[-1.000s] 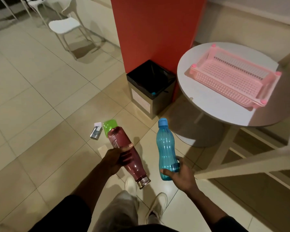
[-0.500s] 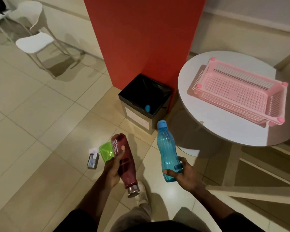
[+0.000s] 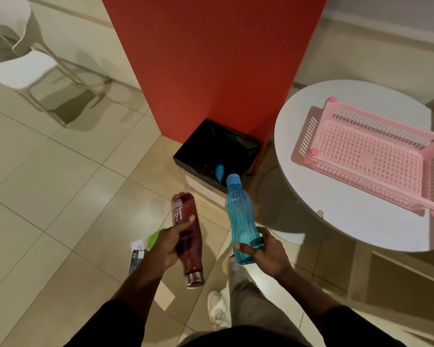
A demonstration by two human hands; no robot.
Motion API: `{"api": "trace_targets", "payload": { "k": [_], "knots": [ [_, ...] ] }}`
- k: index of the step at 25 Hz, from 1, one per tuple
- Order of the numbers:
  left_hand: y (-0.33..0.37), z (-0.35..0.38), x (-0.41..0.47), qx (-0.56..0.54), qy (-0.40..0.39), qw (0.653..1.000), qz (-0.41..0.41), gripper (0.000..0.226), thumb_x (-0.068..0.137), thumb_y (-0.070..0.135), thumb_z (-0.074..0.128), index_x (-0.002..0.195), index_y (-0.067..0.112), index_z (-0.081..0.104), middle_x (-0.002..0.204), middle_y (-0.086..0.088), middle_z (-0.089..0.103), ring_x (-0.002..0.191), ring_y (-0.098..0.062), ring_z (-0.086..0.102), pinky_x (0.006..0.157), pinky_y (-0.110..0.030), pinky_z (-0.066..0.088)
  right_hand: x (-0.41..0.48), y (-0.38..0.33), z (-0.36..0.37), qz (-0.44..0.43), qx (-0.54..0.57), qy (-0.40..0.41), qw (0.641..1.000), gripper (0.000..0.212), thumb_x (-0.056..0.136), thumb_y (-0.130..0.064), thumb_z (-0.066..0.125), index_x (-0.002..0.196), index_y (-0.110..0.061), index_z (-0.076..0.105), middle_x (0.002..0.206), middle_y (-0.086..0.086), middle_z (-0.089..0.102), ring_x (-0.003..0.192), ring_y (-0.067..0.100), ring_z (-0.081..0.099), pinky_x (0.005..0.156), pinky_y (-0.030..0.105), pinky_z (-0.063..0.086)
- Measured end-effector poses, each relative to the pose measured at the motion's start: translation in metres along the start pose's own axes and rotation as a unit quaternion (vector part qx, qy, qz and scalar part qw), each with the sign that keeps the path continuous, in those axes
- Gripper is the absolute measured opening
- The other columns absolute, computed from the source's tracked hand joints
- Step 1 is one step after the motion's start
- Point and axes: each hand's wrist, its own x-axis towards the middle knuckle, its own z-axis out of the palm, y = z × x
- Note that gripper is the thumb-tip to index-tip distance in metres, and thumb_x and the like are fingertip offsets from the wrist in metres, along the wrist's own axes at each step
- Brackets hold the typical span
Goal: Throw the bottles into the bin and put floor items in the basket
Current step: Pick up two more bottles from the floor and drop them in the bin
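My left hand (image 3: 164, 245) grips a maroon bottle (image 3: 186, 236) around its middle, with the steel base toward me. In my right hand (image 3: 266, 251) is a blue plastic bottle (image 3: 239, 221), held near its bottom, cap pointing at the bin. The square bin (image 3: 198, 156) with a black liner stands just ahead against the red pillar; something blue (image 3: 219, 171) lies inside. A pink basket (image 3: 368, 156) rests on the round white table (image 3: 296, 126) to the right. On the floor by my left hand lie a green item (image 3: 153, 237), a small dark box (image 3: 135, 257) and a paper slip (image 3: 164, 295), partly hidden.
The red pillar (image 3: 211, 58) rises behind the bin. A white chair (image 3: 23, 66) stands at the far left on the tiled floor. My white shoes (image 3: 218, 313) are below the bottles. Wooden frame parts (image 3: 386, 266) sit under the table at right.
I have stepped closer to the bin, which now sits larger and just ahead of both bottles. Both hands kept their bottles; the floor items slid behind my left hand.
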Motion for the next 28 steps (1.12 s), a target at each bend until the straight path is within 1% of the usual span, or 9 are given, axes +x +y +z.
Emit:
{"api": "trace_targets", "payload": {
  "k": [4, 8, 12, 16, 19, 21, 24, 26, 28],
  "knots": [
    [0.042, 0.011, 0.035, 0.024, 0.017, 1.0, 0.008, 0.075, 0.065, 0.037, 0.097, 0.122, 0.0, 0.066, 0.109, -0.022, 0.079, 0.101, -0.041, 0.076, 0.081, -0.051, 0.065, 0.069, -0.013, -0.007, 0.004, 0.009, -0.017, 1.0, 0.075, 0.073, -0.065, 0.081, 0.131, -0.025, 0.054, 0.101, -0.024, 0.066, 0.084, -0.006, 0.068, 0.067, 0.008, 0.056],
    [0.095, 0.022, 0.064, 0.028, 0.028, 0.999, -0.016, 0.088, 0.052, 0.028, 0.104, 0.124, 0.0, 0.062, 0.117, -0.022, 0.072, 0.103, -0.04, 0.072, 0.082, -0.05, 0.063, 0.133, -0.032, -0.016, 0.035, 0.021, -0.043, 0.998, 0.084, 0.07, -0.07, 0.079, 0.131, -0.019, 0.053, 0.106, -0.011, 0.069, 0.091, 0.01, 0.073, 0.079, 0.032, 0.065],
    [0.146, 0.045, 0.101, 0.029, 0.095, 0.995, -0.008, 0.061, 0.069, 0.012, 0.091, 0.119, 0.005, 0.056, 0.123, -0.022, 0.068, 0.112, -0.041, 0.069, 0.081, -0.052, 0.064, 0.188, -0.059, -0.033, 0.041, 0.046, -0.044, 0.997, 0.097, 0.062, -0.074, 0.078, 0.134, -0.014, 0.052, 0.114, 0.0, 0.07, 0.097, 0.018, 0.074, 0.082, 0.042, 0.065],
    [0.177, 0.065, 0.146, 0.081, 0.139, 0.986, 0.034, 0.056, 0.071, 0.028, 0.098, 0.109, 0.004, 0.065, 0.103, -0.016, 0.074, 0.091, -0.033, 0.076, 0.082, -0.048, 0.066, 0.23, -0.08, -0.048, 0.054, 0.06, -0.019, 0.997, 0.092, 0.063, -0.079, 0.076, 0.131, -0.021, 0.053, 0.112, -0.005, 0.072, 0.094, 0.012, 0.074, 0.078, 0.037, 0.066],
    [0.193, 0.083, 0.18, 0.066, 0.154, 0.986, 0.011, 0.056, 0.078, 0.043, 0.092, 0.103, 0.002, 0.062, 0.095, -0.018, 0.074, 0.083, -0.035, 0.075, 0.084, -0.052, 0.065, 0.251, -0.087, -0.051, 0.074, 0.06, 0.004, 0.995, 0.085, 0.069, -0.078, 0.075, 0.129, -0.022, 0.053, 0.111, -0.004, 0.072, 0.092, 0.012, 0.075, 0.078, 0.037, 0.066],
    [0.203, 0.092, 0.205, 0.056, 0.128, 0.989, -0.044, 0.053, 0.089, 0.045, 0.082, 0.104, 0.002, 0.057, 0.09, -0.019, 0.069, 0.075, -0.036, 0.071, 0.073, -0.052, 0.064, 0.262, -0.09, -0.047, 0.114, 0.07, 0.038, 0.99, 0.08, 0.07, -0.077, 0.076, 0.126, -0.024, 0.054, 0.11, -0.004, 0.072, 0.091, 0.012, 0.075, 0.079, 0.039, 0.066],
    [0.222, 0.102, 0.244, 0.089, -0.016, 0.988, -0.127, 0.034, 0.089, 0.033, 0.075, 0.091, 0.005, 0.055, 0.072, -0.012, 0.046, 0.046, -0.022, 0.048, 0.047, -0.029, 0.045, 0.277, -0.094, -0.036, 0.169, 0.092, 0.081, 0.978, 0.088, 0.063, -0.087, 0.071, 0.124, -0.026, 0.056, 0.11, -0.005, 0.072, 0.09, 0.012, 0.075, 0.079, 0.041, 0.066],
    [0.231, 0.113, 0.272, 0.183, -0.008, 0.977, -0.108, 0.035, 0.086, 0.025, 0.08, 0.098, -0.002, 0.062, 0.073, -0.016, 0.055, 0.049, -0.024, 0.053, 0.05, -0.031, 0.049, 0.288, -0.095, -0.03, 0.2, 0.083, 0.092, 0.972, 0.102, 0.051, -0.1, 0.061, 0.123, -0.028, 0.054, 0.11, -0.006, 0.071, 0.09, 0.013, 0.074, 0.078, 0.04, 0.066],
    [0.238, 0.121, 0.299, 0.309, 0.054, 0.949, -0.015, 0.055, 0.081, 0.028, 0.09, 0.117, -0.006, 0.067, 0.096, -0.022, 0.072, 0.077, -0.036, 0.073, 0.072, -0.049, 0.064, 0.302, -0.097, -0.025, 0.227, 0.076, 0.088, 0.967, 0.107, 0.046, -0.104, 0.055, 0.12, -0.027, 0.054, 0.109, -0.005, 0.07, 0.086, 0.012, 0.073, 0.076, 0.038, 0.066]
  ]
}}
